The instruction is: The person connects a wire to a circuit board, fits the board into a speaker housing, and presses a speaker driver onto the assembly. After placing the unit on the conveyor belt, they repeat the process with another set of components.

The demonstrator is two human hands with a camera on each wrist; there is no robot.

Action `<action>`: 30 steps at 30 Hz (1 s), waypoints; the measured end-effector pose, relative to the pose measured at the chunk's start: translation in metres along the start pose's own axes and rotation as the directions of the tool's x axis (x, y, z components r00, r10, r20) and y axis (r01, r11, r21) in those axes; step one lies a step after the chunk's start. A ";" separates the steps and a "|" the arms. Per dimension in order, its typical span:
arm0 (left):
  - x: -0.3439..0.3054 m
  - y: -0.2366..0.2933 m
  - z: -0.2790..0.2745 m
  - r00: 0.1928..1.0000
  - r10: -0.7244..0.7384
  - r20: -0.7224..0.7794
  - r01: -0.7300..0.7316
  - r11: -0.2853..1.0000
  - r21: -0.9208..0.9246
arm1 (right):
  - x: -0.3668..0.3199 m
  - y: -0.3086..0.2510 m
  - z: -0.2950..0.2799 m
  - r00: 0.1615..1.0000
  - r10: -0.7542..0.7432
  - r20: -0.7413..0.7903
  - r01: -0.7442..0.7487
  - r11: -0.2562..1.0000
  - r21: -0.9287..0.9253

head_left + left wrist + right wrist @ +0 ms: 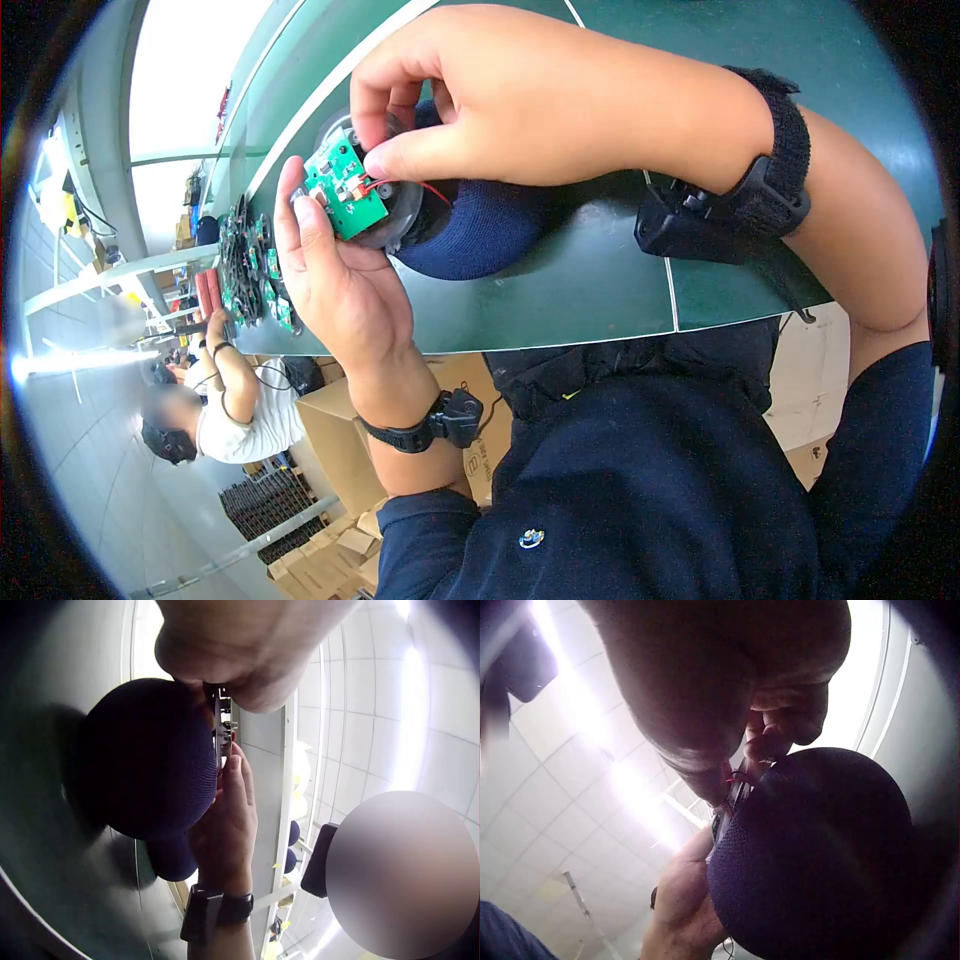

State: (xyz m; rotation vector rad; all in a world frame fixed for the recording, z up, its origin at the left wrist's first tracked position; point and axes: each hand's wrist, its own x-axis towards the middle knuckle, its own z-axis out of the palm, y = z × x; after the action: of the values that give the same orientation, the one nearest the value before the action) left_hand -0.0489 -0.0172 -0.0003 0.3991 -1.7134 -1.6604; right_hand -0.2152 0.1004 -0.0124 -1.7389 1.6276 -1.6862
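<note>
In the head view, a green circuit board (pixel 345 200) with small white connectors and red wires (pixel 432 190) stands tilted over a clear round plastic base (pixel 402 215). The base sits on the end of a round, navy fabric-covered body (pixel 480 235) lying on the table. My left hand (pixel 345 290) holds the board by its left side, thumb on the component face. From above, my right hand (pixel 480 100) pinches at the board's right edge, thumb tip close to the red wires. The navy body (pixel 150 757) hides part of the board in both wrist views.
The green table (pixel 560 295) carries a pile of black cables (pixel 238 260) and more circuit boards (pixel 275 290) at the left. Beyond them a person in a white shirt (pixel 245 420) works. A cardboard box (pixel 340 430) stands below the table edge.
</note>
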 end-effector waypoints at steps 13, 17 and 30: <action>-0.004 0.002 0.018 0.978 0.202 -0.058 -0.197 0.977 0.078 | 0.003 -0.008 -0.018 0.962 0.204 0.180 -0.252 0.917 0.308; 0.005 0.014 0.008 0.964 0.261 0.057 -0.265 0.961 0.083 | 0.005 0.006 -0.008 0.991 0.123 0.058 -0.135 0.941 0.310; 0.018 0.022 -0.013 0.704 0.514 0.490 -0.709 0.543 0.449 | 0.003 -0.015 -0.026 0.964 0.107 0.242 -0.170 0.951 0.257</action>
State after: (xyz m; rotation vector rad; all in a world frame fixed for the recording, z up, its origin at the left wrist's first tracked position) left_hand -0.0476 -0.0358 0.0243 -0.2157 -2.2653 -0.6139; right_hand -0.2293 0.1168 0.0090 -1.5736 1.3120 -1.5048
